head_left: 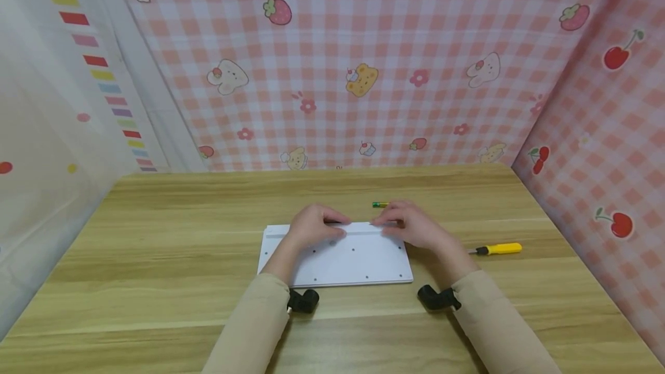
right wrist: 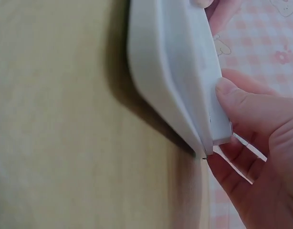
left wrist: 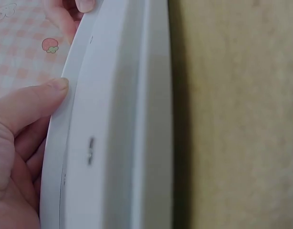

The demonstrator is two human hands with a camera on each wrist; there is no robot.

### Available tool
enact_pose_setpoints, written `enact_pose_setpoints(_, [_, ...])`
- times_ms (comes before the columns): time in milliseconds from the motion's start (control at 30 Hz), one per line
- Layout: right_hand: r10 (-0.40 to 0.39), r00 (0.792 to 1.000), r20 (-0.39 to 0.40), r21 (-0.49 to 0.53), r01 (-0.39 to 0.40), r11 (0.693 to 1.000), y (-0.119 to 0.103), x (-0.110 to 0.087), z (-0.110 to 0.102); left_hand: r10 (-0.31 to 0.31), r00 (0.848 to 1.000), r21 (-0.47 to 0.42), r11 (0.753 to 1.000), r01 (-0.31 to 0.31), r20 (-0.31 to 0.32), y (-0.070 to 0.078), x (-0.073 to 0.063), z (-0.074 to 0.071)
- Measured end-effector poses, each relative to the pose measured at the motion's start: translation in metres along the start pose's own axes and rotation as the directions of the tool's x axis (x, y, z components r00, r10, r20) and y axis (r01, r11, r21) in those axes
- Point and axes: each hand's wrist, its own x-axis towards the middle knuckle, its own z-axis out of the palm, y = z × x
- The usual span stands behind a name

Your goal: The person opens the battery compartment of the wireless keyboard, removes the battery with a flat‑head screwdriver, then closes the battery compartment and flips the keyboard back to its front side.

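Observation:
A white flat case (head_left: 358, 264), much like an upturned keyboard, lies on the table with several small dark screw holes on top and a raised bar along its far edge. My left hand (head_left: 309, 226) grips that bar, left of its middle; in the left wrist view the thumb (left wrist: 58, 88) presses its face and the fingers curl behind. Near the bar's right end my right hand (head_left: 417, 227) pinches it, thumb (right wrist: 227, 88) on the near side and fingers behind. Whatever lies behind the bar is mostly hidden by the hands.
A green battery-like cylinder (head_left: 380, 205) lies behind the right hand, partly covered by it. To the right is a screwdriver (head_left: 501, 249) with a yellow handle, its tip hidden near the forearm. Patterned cloth (head_left: 332, 74) hangs behind the wooden table (head_left: 171, 258).

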Motion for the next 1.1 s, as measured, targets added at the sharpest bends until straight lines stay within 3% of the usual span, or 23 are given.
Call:
enact_pose_setpoints(100, [0.002, 1.0, -0.001, 0.03, -0.002, 1.0, -0.002, 0.0, -0.001, 0.001, 1.0, 0.015, 1.0, -0.001, 0.005, 0.001, -0.001, 0.0])
enact_pose_setpoints(233, [0.046, 0.999, 0.005, 0.067, -0.046, 0.997, -0.001, -0.002, -0.002, 0.055, 0.998, 0.067, 0.996, -0.057, 0.018, 0.002, -0.001, 0.001])
enact_pose_setpoints(433, [0.095, 0.995, -0.008, 0.064, -0.094, 0.994, 0.004, -0.007, -0.003, 0.133, 0.986, 0.164, 0.975, -0.148, 0.101, 0.011, -0.002, 0.001])
enact_pose_setpoints(733, [0.131, 0.99, -0.044, 0.092, -0.126, 0.988, 0.012, -0.021, -0.008, 0.153, 0.963, 0.447, 0.861, -0.24, 0.222, 0.033, -0.01, 0.023])
enact_pose_setpoints(900, [0.165, 0.985, -0.058, 0.1, -0.158, 0.982, 0.015, -0.029, -0.009, 0.192, 0.95, 0.519, 0.801, -0.297, 0.248, 0.039, -0.013, 0.04])
enact_pose_setpoints(1100, [0.175, 0.983, -0.051, 0.113, -0.169, 0.979, 0.015, -0.038, -0.011, 0.217, 0.942, 0.567, 0.755, -0.329, 0.257, 0.045, -0.012, 0.054])
